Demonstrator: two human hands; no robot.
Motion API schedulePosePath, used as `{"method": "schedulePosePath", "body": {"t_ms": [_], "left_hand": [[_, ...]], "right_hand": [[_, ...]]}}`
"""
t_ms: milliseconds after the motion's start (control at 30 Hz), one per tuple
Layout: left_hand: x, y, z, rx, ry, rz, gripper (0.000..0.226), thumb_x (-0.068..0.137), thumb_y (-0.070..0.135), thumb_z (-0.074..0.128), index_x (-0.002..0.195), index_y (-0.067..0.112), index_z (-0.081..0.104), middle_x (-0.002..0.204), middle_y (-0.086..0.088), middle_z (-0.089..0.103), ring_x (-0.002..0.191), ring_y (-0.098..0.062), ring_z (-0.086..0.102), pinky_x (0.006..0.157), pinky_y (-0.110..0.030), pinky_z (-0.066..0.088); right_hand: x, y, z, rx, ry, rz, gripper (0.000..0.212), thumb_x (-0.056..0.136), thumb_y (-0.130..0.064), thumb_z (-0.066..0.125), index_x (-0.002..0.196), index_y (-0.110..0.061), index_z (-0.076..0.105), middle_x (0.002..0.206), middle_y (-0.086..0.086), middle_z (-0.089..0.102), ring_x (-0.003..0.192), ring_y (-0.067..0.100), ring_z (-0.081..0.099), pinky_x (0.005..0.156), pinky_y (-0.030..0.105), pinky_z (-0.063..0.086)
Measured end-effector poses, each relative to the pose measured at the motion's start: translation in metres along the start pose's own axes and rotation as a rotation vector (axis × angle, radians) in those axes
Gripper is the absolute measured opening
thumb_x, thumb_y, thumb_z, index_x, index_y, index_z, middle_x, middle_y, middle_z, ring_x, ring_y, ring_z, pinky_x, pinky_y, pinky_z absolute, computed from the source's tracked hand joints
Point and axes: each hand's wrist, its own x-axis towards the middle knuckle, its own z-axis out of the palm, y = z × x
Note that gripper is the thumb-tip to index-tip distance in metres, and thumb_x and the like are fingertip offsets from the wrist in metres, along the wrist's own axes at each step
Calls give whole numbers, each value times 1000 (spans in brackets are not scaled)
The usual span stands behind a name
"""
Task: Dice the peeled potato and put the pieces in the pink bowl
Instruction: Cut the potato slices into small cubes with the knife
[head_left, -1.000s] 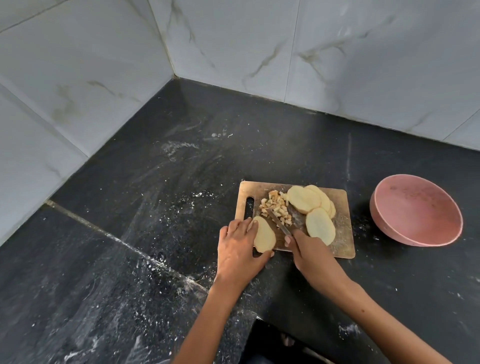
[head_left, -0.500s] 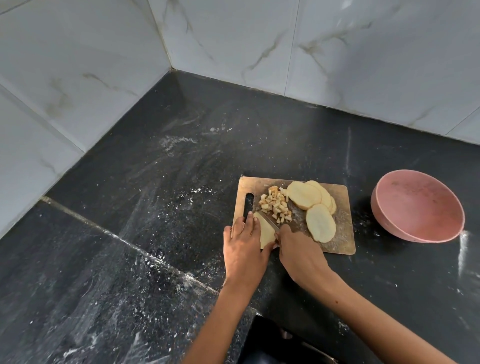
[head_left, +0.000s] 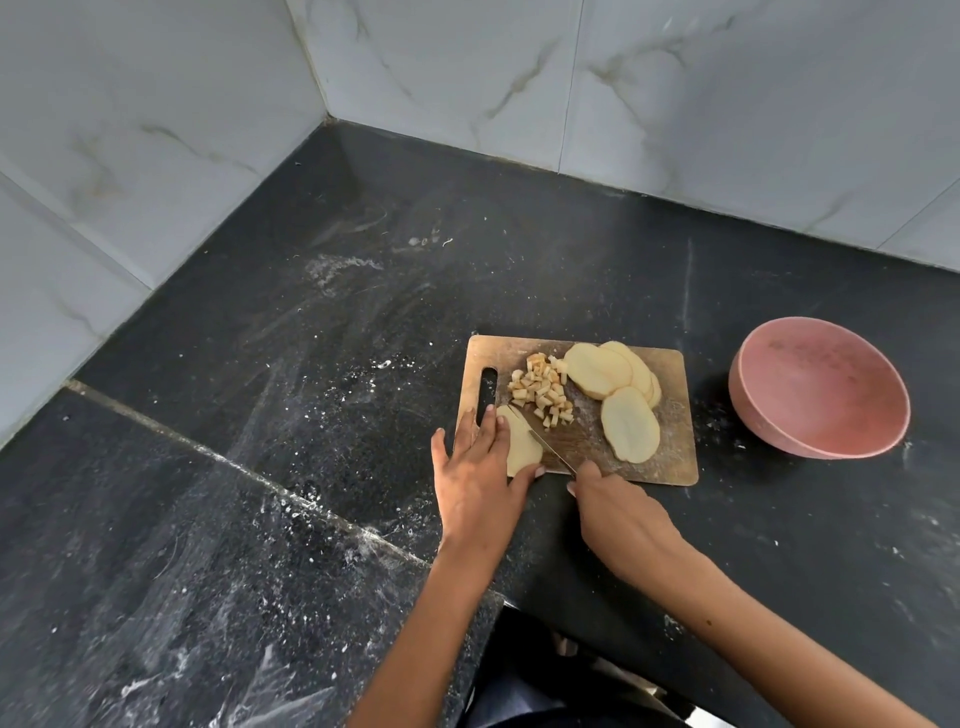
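Now knife (head_left: 543, 446) further thru slice (head_left: 521, 441); left hand (head_left: 478, 475) flat, right hand (head_left: 618, 514) gripping.

Dusty black counter (head_left: 322, 364), seemingly marble walls (head_left: 156, 104)

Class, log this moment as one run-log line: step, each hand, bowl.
step: slicing | left hand: pressing slice on board | right hand: gripping knife | bowl: no pieces | dice: on board

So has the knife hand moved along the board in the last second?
Yes. The right hand has drawn back off the cutting board toward the person, pulling the knife through the slice.
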Motion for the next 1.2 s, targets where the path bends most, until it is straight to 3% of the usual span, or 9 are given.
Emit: {"method": "schedulePosePath", "body": {"t_ms": [100,300,467,567,700,867,1033,1200], "left_hand": [[1,2,-7,-11,-61,-9,68,94,58,42,149,20,34,158,4,22,149,-17,8,116,-42,-6],[-3,5,-13,-14,-72,-7,69,96,57,38,150,16,29,160,2,16,149,-16,0,113,-39,-15],[-6,8,-14,68,-95,35,69,100,51,30,153,10,14,162,-6,4,148,-17,-9,108,-43,-23],[-6,7,-15,122,-95,46,66,101,49,30,153,12,15,162,-6,4,148,-17,-9,107,-45,-23],[-5,8,-17,87,-71,32,60,99,47,39,150,18,28,161,-4,14,149,-18,-5,106,-44,-24],[-6,5,-15,-17,-14,34,54,95,39,55,143,16,44,157,-5,26,149,-19,5,107,-41,-26],[-6,0,-12,-55,-20,51,54,96,37,52,147,22,38,159,2,18,148,-11,-1,108,-37,-26],[-7,-4,-9,-128,32,32,54,93,39,58,142,24,45,156,6,26,148,-10,6,104,-32,-35]], "right_hand": [[-9,11,2,12,-25,2,24,105,-29,24,113,-11,38,111,13,59,98,30,60,69,36,39],[-21,25,6,58,-62,-21,20,105,-32,25,97,-16,33,96,11,57,90,28,58,67,35,39],[-21,25,-3,248,129,-103,23,103,-35,27,96,-15,36,74,4,53,66,21,51,62,36,40],[-8,13,-7,258,194,-122,23,103,-34,28,95,-15,40,78,5,55,70,22,54,64,37,45],[12,-5,-6,151,215,-148,23,104,-30,29,101,-12,44,90,11,62,80,29,61,71,42,50],[20,-17,-6,103,180,-166,27,104,-29,31,111,-9,47,104,15,62,92,33,62,68,36,40],[26,-28,-6,14,151,-103,23,102,-24,38,118,-10,46,114,12,60,102,29,60,71,32,37],[26,-31,-3,-30,140,-77,20,101,-16,38,119,-9,42,116,12,60,104,30,61,72,33,39]]}}
